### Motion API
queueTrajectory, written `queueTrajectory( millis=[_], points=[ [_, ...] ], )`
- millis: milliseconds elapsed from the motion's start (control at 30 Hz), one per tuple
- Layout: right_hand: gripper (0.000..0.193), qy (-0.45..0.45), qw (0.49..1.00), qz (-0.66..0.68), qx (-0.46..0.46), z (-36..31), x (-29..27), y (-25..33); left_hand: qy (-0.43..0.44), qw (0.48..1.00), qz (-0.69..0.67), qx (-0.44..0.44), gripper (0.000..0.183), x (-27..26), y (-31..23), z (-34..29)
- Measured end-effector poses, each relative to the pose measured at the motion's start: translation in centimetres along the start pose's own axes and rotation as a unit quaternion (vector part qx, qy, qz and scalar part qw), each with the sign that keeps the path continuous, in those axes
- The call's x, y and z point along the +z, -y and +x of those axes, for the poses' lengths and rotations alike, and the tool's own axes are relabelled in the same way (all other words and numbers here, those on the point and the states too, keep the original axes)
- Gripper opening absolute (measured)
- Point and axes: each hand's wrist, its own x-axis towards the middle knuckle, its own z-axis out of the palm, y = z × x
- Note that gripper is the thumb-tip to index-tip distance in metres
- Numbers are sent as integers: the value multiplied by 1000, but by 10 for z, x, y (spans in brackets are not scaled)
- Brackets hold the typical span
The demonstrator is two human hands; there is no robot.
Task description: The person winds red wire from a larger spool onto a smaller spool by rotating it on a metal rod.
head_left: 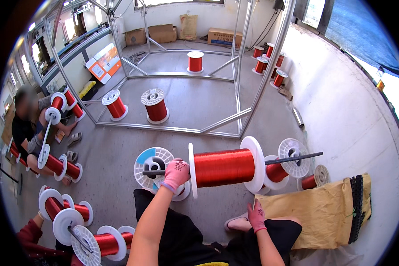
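Note:
A large white-flanged spool of red wire point(224, 167) lies sideways in front of me, with a dark rod point(292, 158) through its middle. My left hand point(177, 173), in a pink glove, is closed around the rod beside the spool's left flange. Another spool point(154, 162) stands below that end of the rod, its white top and hub showing. Near my right knee, my right hand point(256, 216), also gloved in pink, holds nothing; its fingers point upward and look stretched out. Behind the rod's right end sit a spool point(293, 155) and a smaller tan-ended spool point(321, 175).
A metal frame point(164, 129) stands ahead, with several red spools point(155, 106) in and around it. A brown sack point(314, 213) lies at my right. One person point(29, 119) sits at the left among spools; another's sleeve point(31, 239) shows lower left. Cardboard boxes point(162, 33) line the back wall.

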Motion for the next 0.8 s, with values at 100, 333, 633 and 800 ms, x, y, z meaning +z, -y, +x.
queueTrajectory(
  millis=[100,333,633,800],
  points=[
    [56,26,996,72,55,-10,4,-10,18,1000,-5,17,17,-3,-1,0],
    [41,-39,995,78,39,29,-54,8,9,1000,-6,0,19,-3,-1,0],
    [46,-72,961,245,-106,155,-164,176,16,1000,0,-7,19,1,0,1],
    [47,73,996,-44,-31,177,-143,211,11,999,21,28,17,0,2,0]
  ],
)
